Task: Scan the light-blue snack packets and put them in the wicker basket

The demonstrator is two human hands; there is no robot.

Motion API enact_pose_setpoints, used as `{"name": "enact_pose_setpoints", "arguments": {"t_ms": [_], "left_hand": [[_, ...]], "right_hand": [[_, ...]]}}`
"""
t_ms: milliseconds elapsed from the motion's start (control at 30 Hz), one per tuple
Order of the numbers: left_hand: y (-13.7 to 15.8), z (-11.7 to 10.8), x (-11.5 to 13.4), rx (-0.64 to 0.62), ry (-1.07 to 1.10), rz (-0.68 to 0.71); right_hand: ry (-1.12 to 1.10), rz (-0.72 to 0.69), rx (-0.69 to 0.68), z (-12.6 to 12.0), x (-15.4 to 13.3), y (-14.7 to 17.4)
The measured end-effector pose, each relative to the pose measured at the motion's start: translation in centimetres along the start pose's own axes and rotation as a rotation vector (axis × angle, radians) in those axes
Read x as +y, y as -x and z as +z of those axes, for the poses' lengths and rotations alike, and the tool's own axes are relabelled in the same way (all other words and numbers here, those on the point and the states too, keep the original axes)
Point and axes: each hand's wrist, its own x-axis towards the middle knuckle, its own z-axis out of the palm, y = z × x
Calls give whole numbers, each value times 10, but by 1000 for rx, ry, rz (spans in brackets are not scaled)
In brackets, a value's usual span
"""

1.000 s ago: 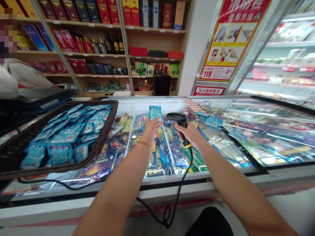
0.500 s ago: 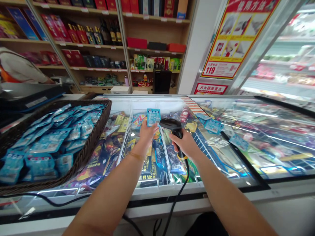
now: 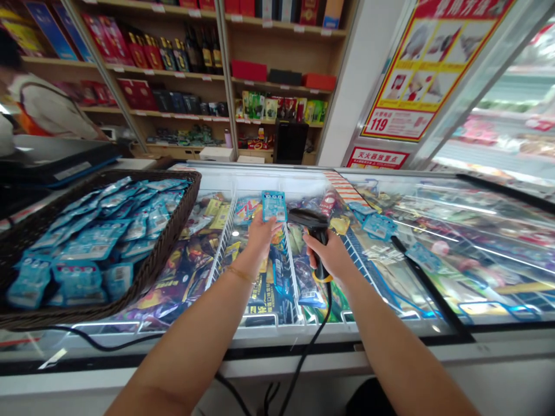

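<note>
Where the left hand (image 3: 260, 234) meets the lower edge of the blue packet (image 3: 274, 205), the exact grip is too small to make out, and so is the packet's fine print. The right hand (image 3: 327, 254) hides part of the handle of the scanner (image 3: 310, 218). Both forearms run out of the bottom edge; the left one covers a stretch of black cable (image 3: 318, 329), which the bottom edge also cuts. The left edge crops the wicker basket (image 3: 191, 193) and a person (image 3: 52, 107), who is blurred. The top edge cuts off the red poster (image 3: 429, 75). Goods on the right-hand shelves (image 3: 498, 121) are too blurred to name. A dark shape (image 3: 368, 398) is cropped at the bottom.
</note>
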Motion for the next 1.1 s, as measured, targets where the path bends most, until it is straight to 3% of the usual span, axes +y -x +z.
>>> {"name": "enact_pose_setpoints", "arguments": {"t_ms": [233,400,500,733,933,1100], "left_hand": [[-6,2,3,91,89,0],[-3,0,5,46,69,62],[0,5,5,89,62,69],[-19,37,8,272,56,-111],[-32,38,-13,75,-121,58],[-32,27,-21,-19,-52,48]], "right_hand": [[-49,-105,-22,0,-7,2],[-29,-131,-59,5,-10,3],[-13,-146,-77,7,-11,3],[-39,-137,-57,-11,-21,-4],[35,-146,-27,-48,-22,-8],[49,-100,4,-54,-3,-4]]}}
